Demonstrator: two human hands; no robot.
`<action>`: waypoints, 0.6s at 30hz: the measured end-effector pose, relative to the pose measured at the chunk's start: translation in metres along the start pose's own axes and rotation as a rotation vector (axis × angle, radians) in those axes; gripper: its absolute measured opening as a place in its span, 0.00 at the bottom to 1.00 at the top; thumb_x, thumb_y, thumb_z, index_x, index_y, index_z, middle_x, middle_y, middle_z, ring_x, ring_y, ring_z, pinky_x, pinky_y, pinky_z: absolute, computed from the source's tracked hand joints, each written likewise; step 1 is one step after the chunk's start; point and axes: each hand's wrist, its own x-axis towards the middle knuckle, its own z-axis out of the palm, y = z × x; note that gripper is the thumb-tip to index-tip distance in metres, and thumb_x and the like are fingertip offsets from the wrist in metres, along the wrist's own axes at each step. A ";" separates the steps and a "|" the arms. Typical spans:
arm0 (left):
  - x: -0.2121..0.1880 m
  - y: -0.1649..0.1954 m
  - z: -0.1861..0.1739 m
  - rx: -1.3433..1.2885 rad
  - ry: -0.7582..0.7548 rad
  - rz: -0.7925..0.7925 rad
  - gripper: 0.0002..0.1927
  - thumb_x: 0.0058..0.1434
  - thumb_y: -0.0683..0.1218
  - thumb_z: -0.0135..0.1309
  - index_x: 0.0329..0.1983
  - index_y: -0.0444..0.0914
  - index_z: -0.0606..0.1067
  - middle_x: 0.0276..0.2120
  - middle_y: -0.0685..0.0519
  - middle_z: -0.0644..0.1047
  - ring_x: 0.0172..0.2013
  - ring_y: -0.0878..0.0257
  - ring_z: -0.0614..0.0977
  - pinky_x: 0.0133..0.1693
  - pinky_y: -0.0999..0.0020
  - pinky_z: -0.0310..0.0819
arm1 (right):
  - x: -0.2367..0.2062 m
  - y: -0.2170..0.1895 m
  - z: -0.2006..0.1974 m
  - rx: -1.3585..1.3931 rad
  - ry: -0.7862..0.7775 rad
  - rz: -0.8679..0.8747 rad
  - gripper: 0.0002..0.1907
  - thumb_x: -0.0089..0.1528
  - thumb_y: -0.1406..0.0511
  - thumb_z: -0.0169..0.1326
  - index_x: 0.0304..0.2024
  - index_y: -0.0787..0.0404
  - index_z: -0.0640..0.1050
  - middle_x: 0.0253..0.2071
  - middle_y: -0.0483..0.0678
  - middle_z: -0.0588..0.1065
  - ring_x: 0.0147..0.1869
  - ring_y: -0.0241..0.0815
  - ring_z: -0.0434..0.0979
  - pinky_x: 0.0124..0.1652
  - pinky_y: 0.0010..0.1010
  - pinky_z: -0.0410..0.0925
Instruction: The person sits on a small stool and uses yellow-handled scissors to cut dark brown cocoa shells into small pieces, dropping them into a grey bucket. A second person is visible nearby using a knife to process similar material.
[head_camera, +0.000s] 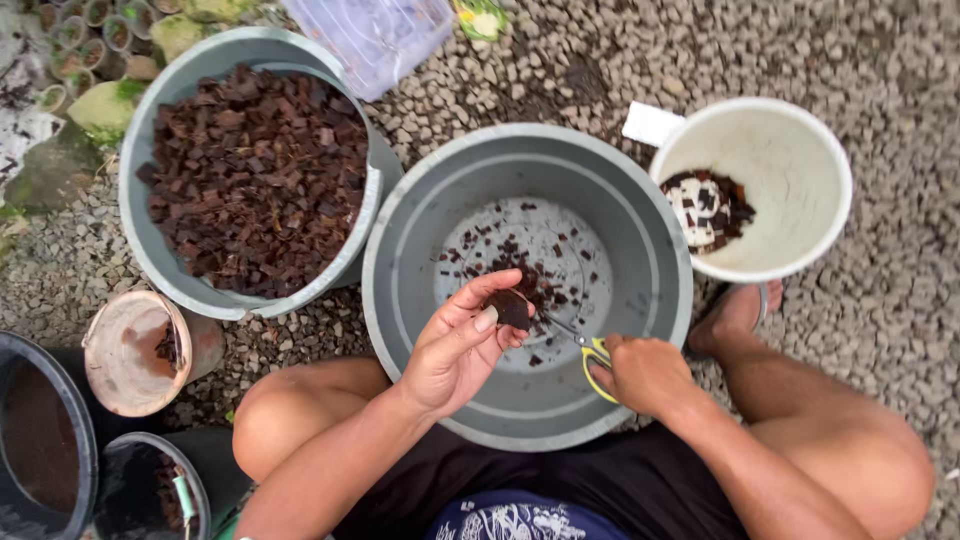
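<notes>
- In the head view, over the middle grey basin (640, 250), the left hand (455, 345) grasps a dark brown chunk (512, 308) between the thumb and the fingertips; the chunk is above the inside of the basin, near its front part.
- The right hand (645, 372) is clenched around the yellow handles of a pair of scissors (590, 358); the thin blades point to the chunk and end just beside it.
- On the bottom of this basin lie small dark brown pieces (505, 250), scattered, most of them near the centre.
- To the left stands a second grey basin (135, 200), filled almost to the rim with brown chips (255, 180). Its rim looks to touch the middle basin.
- To the right stands a white bucket (800, 160) with a few brown pieces (712, 205) at its bottom. It is just beside the middle basin.
- A terracotta pot (130, 350) lies tilted at the left, in front of the full basin, and two dark buckets (45, 430) are at the lower left corner.
- A clear plastic bag (375, 35) lies at the top, behind the two basins.
- Everything stands on gravel ground (880, 60). The person's bare knees are on both sides of the middle basin, and a foot in a sandal (735, 312) is under the white bucket.
</notes>
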 end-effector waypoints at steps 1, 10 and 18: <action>0.000 -0.007 -0.001 -0.004 -0.018 -0.012 0.24 0.74 0.43 0.52 0.71 0.32 0.67 0.54 0.47 0.77 0.51 0.62 0.78 0.55 0.67 0.72 | -0.004 0.001 -0.001 0.004 0.002 -0.003 0.23 0.61 0.49 0.55 0.39 0.62 0.77 0.31 0.56 0.81 0.36 0.58 0.83 0.37 0.48 0.74; -0.001 -0.026 -0.014 -0.039 0.062 -0.129 0.28 0.74 0.44 0.47 0.75 0.33 0.60 0.62 0.44 0.72 0.57 0.56 0.78 0.59 0.64 0.73 | -0.004 0.001 -0.007 0.042 -0.007 0.009 0.23 0.60 0.49 0.56 0.36 0.64 0.78 0.30 0.57 0.80 0.34 0.57 0.83 0.35 0.46 0.74; -0.009 -0.017 -0.024 0.059 0.065 -0.119 0.27 0.76 0.40 0.45 0.77 0.34 0.59 0.67 0.41 0.69 0.62 0.54 0.76 0.62 0.64 0.73 | 0.008 -0.007 -0.002 0.009 -0.075 0.021 0.22 0.61 0.49 0.55 0.37 0.63 0.79 0.31 0.56 0.81 0.36 0.55 0.83 0.38 0.45 0.74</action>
